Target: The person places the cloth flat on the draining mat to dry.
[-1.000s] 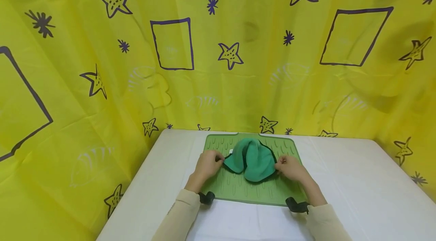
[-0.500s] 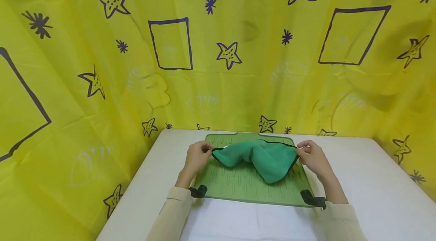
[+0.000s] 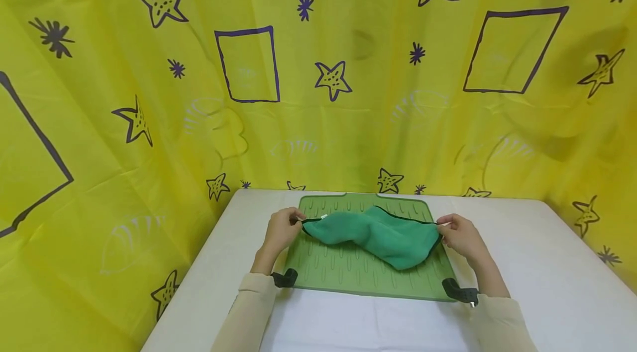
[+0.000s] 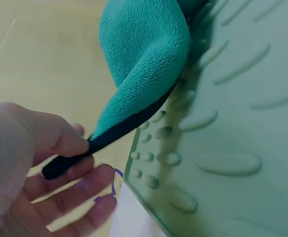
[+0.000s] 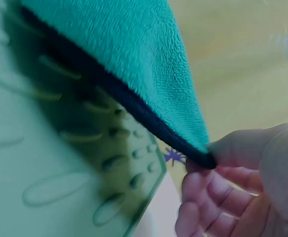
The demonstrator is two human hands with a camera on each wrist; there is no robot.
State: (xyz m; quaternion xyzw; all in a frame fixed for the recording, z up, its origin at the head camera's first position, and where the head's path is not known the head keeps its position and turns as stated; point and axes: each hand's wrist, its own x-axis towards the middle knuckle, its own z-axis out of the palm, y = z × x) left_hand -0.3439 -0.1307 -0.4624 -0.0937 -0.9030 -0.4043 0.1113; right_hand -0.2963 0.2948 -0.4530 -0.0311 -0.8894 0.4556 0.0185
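Note:
A green terry cloth [image 3: 368, 233] with a dark edging is stretched between both hands over a light green ridged mat [image 3: 343, 280]. At its left corner, my left hand [image 3: 282, 230] pinches the edging between thumb and forefinger; in the left wrist view the cloth [image 4: 144, 64] twists upward from the grip. My right hand [image 3: 463, 237] pinches the opposite corner, where the right wrist view shows the cloth [image 5: 134, 44] hanging in a slanted sheet with its dark hem along the bottom. The middle sags in loose folds toward the mat. A small white tag [image 3: 324, 216] sticks out near the left corner.
The mat lies on a white-covered table [image 3: 517, 263]. Behind and beside the table hangs a yellow curtain [image 3: 348, 136] printed with stars and frames. Black straps [image 3: 460, 292] sit on both wrists.
Both hands have moved apart, drawing the bunched cloth out into a wider strip. Over the last half second they have shifted only slightly, and the folds in the middle have loosened.

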